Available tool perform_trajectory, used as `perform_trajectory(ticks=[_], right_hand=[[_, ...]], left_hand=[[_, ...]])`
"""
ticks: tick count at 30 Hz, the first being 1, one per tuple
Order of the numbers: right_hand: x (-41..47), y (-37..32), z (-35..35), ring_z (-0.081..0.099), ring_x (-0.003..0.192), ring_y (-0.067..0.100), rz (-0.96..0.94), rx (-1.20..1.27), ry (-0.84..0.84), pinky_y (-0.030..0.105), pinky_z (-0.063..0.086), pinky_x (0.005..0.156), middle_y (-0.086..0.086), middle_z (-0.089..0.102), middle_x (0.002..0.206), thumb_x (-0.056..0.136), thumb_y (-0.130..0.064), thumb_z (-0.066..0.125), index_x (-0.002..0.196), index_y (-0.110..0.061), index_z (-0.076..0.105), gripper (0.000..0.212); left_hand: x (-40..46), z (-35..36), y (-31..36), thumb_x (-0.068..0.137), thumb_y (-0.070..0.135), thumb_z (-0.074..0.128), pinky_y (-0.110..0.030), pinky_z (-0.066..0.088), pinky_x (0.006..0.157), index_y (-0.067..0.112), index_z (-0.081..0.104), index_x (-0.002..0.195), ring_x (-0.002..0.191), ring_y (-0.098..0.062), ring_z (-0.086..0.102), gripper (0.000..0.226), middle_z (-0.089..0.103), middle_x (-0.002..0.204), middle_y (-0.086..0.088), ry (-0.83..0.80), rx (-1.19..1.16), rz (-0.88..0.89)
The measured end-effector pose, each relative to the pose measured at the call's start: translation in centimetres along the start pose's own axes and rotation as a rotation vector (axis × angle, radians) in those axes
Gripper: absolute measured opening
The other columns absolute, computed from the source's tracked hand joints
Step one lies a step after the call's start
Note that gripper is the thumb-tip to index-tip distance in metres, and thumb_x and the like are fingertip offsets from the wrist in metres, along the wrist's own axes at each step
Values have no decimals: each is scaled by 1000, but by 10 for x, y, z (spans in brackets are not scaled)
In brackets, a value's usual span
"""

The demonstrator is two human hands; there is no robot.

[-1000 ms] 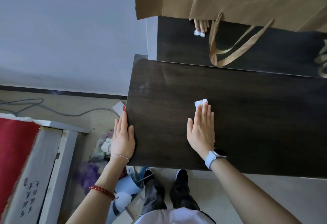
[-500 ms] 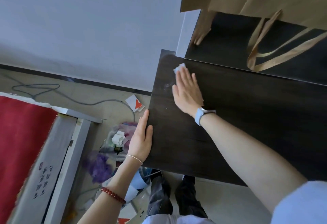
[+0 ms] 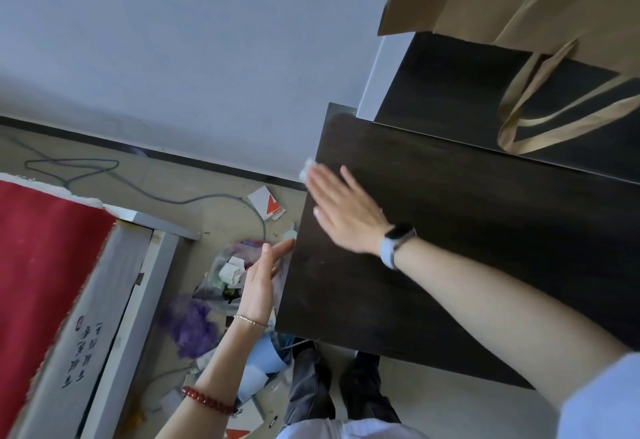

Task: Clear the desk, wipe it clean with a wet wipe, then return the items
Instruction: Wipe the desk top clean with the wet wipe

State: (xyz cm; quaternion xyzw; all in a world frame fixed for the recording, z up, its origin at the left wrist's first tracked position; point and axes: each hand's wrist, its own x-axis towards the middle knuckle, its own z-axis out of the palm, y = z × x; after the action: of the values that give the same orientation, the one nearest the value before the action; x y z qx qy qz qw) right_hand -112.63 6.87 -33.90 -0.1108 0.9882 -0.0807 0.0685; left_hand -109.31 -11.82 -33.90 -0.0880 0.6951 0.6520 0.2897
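Here the flat right hand (image 3: 341, 210) is pressing a small white wet wipe (image 3: 306, 169) at the dark wooden desk (image 3: 467, 248) left edge; the left hand (image 3: 261, 279) is hanging open, just beside this edge.

Dark handwritten characters (image 3: 81, 352) run in a column down the pale grey board (image 3: 100, 327) at the near left, just beside the red cloth (image 3: 41, 265) (they are turned sideways and too blurred to read). On the floor farther back lies a white card (image 3: 266, 203) bearing an orange-red triangular mark, with no letters legible on it. Nothing else here carries readable text, brand or number.
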Motion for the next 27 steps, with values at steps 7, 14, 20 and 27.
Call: perform_trajectory(ticks=[7,14,20,27], right_hand=[[51,7,-7,1,143,19,385,114,91,41,0,115,8,2,156,97,-26,22,145,-9,8,53],[-73,-61,12,4,142,16,-38,200,-12,41,-2,117,7,15,153,92,-26,27,143,-8,19,55],[-79,-39,14,16,140,18,-121,111,-5,43,9,115,9,26,150,91,-22,31,140,-7,29,52],[-61,-54,18,11,141,20,177,202,90,41,4,115,12,20,152,91,-24,22,141,-5,24,54]], left_hand=[[0,-6,6,98,19,33,-27,35,103,16,57,115,113,-9,52,29,60,114,4,-106,48,23],[14,-11,20,99,19,31,-30,41,95,7,60,108,108,-23,56,33,61,114,-13,-107,28,-56],[12,-21,6,93,22,49,-32,38,102,21,55,120,115,-22,55,28,62,117,-6,-172,409,104],[-8,-26,-17,93,26,48,-37,29,110,23,35,138,129,-19,38,47,45,139,-6,-194,643,231]])
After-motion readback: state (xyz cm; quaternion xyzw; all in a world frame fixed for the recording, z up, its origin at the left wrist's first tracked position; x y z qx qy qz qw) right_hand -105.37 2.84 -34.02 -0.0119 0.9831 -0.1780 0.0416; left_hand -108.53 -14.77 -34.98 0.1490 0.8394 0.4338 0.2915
